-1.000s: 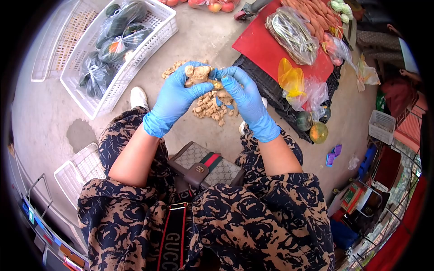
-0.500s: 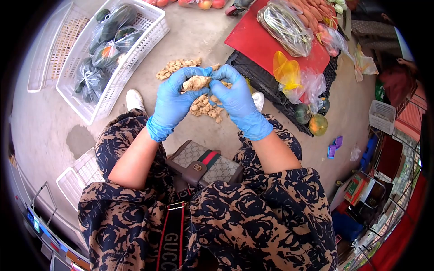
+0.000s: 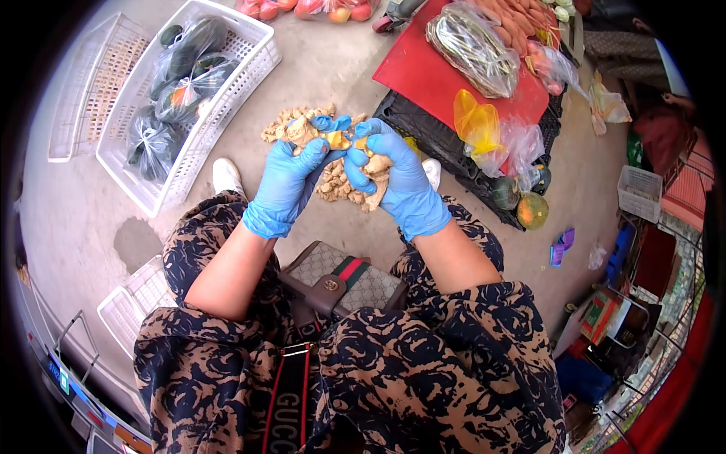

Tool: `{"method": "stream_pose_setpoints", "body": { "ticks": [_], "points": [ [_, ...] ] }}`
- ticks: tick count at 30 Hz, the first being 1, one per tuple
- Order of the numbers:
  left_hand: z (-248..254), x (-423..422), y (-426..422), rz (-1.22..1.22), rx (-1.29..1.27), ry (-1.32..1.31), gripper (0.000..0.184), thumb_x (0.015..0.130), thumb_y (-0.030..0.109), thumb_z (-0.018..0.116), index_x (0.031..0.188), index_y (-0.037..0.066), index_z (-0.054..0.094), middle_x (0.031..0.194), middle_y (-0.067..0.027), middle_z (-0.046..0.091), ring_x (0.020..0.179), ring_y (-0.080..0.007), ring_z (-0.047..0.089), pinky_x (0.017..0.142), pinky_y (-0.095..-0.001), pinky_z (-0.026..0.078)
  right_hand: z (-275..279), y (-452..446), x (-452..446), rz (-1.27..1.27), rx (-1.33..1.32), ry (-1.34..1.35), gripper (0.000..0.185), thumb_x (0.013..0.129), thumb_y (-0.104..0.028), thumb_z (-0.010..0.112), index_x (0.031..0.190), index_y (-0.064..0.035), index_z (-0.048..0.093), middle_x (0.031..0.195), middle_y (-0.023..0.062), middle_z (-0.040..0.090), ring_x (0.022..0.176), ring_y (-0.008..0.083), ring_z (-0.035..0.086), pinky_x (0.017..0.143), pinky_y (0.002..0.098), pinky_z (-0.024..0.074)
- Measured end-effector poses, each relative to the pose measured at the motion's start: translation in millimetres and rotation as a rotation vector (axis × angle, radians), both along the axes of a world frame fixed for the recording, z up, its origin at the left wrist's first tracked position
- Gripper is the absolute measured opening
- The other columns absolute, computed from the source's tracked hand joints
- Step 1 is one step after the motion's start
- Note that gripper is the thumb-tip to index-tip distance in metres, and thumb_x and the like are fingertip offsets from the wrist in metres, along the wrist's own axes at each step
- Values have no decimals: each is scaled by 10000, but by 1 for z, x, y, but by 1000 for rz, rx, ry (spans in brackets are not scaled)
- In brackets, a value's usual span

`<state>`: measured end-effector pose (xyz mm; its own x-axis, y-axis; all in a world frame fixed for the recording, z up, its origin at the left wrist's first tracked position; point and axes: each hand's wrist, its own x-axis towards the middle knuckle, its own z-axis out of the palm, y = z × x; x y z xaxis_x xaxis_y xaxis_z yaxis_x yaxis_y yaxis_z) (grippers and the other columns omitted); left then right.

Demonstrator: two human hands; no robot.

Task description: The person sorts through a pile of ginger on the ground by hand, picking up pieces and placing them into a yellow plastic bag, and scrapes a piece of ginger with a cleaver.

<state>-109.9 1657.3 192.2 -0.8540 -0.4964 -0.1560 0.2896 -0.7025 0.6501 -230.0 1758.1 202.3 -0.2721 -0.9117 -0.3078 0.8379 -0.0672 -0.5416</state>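
Both hands wear blue gloves and meet above a ginger pile (image 3: 333, 184) on the concrete floor. My left hand (image 3: 286, 180) is closed on a pale ginger piece (image 3: 302, 132), with yellow broken flesh showing near its fingertips. My right hand (image 3: 399, 178) is closed around another ginger piece (image 3: 376, 168), which hangs below its thumb and fingers. Yellow flesh shows on this side too, and the two pieces look separated by a small gap. More ginger lies behind the left fingers.
A white crate (image 3: 113, 144) with bagged dark green produce stands at the left. At the right, a red board (image 3: 408, 57) with bagged vegetables rests on a black crate (image 3: 431, 132). A patterned bag (image 3: 370, 287) sits between the knees. Two white shoes flank the ginger.
The hands have turned and their fingertips have drawn apart. The ginger they held together now shows yellow broken faces, with a piece in each hand. The view has shifted slightly.
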Motion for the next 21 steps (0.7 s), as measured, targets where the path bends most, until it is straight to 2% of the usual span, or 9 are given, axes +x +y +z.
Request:
{"method": "stream_pose_setpoints", "body": {
  "ticks": [2,5,6,9,12,13,15,18,21],
  "points": [
    [3,0,-4,-33,47,59,400,804,130,565,1147,-12,417,1116,-106,504,1040,-200,490,878,-316,426,-2,1,-7,30,-79,-89,150,764,-139,479,881,-47,495,694,107,525,493,198,478,399,281,383],
    [2,1,-8,-42,89,74,386,823,162,539,1146,-8,416,1132,-118,492,1054,-208,478,890,-323,418,8,3,-13,-28,-13,-145,161,761,-123,479,900,-43,499,774,120,545,517,199,492,400,272,385],
    [2,1,-11,-52,141,98,381,830,175,529,1145,-9,418,1130,-121,493,1055,-214,477,894,-330,414,13,4,-15,-63,58,-115,169,766,-98,467,921,-40,502,834,123,555,545,195,516,428,258,418],
    [0,4,-17,-46,247,139,370,847,206,498,1138,-10,422,1123,-129,496,1058,-230,473,905,-348,400,3,3,-24,34,-105,-15,182,774,-84,461,938,-26,515,838,117,559,579,185,538,468,248,455],
    [4,5,-19,3,232,112,340,859,203,474,1118,-13,434,1115,-137,498,1065,-242,466,908,-366,389,-1,4,-22,73,41,114,189,783,-85,463,945,-20,534,833,108,560,580,174,538,449,250,449],
    [-1,3,-22,42,286,135,329,854,182,480,1111,-20,437,1119,-144,492,1085,-251,452,913,-366,391,2,2,-15,54,134,58,195,798,-120,468,946,-22,549,802,95,557,560,160,521,403,242,401],
    [4,5,-27,108,255,116,335,849,150,485,1122,-34,418,1136,-158,476,1108,-263,431,923,-364,388,3,1,-11,111,197,-35,227,822,-192,453,949,-34,554,761,71,548,541,143,502,385,234,366],
    [10,9,-38,167,295,144,291,864,127,450,1114,-20,420,1133,-161,474,1098,-257,440,894,-364,415,-5,2,-10,160,237,-49,282,834,-267,432,945,-38,555,743,61,538,527,132,491,392,224,366],
    [9,13,-51,198,276,185,309,855,133,470,1117,-24,422,1161,-191,453,1090,-258,445,909,-360,402,-22,4,-9,191,313,-106,297,821,-267,468,958,-14,542,808,107,546,544,170,508,378,225,371]
  ]
}}
